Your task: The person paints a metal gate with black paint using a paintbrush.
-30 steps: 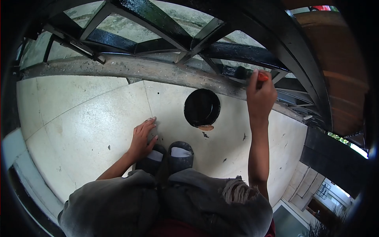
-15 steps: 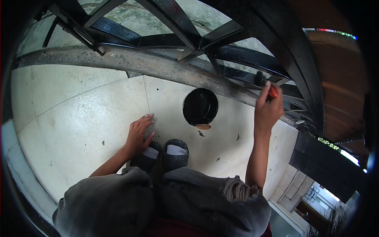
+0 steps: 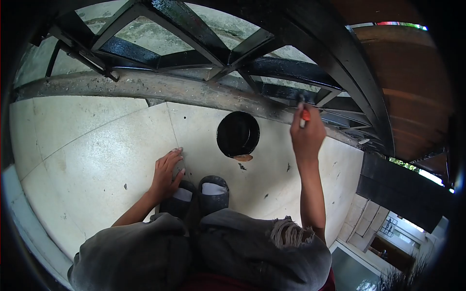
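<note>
My right hand (image 3: 309, 133) grips a paintbrush by its orange-red handle (image 3: 305, 115). The dark bristles are blurred and lie against or very close to a lower bar of the black metal gate (image 3: 296, 70); contact cannot be made out. Below and left of that hand, a round black container (image 3: 238, 135) stands on the floor, dark inside, with a brown piece (image 3: 243, 158) at its near rim. My left hand (image 3: 166, 173) is open, fingers stretched out over the floor tiles beside my left foot, holding nothing.
A rough concrete sill (image 3: 184, 89) runs under the gate. Dark specks and smears mark the pale floor tiles (image 3: 107, 145). My sandalled feet (image 3: 213, 191) are near the container. Brown panels (image 3: 412, 97) stand at the right.
My right hand has moved left with the paintbrush, along the lower part of the gate. The whole view has shifted slightly. My left hand stays in place.
</note>
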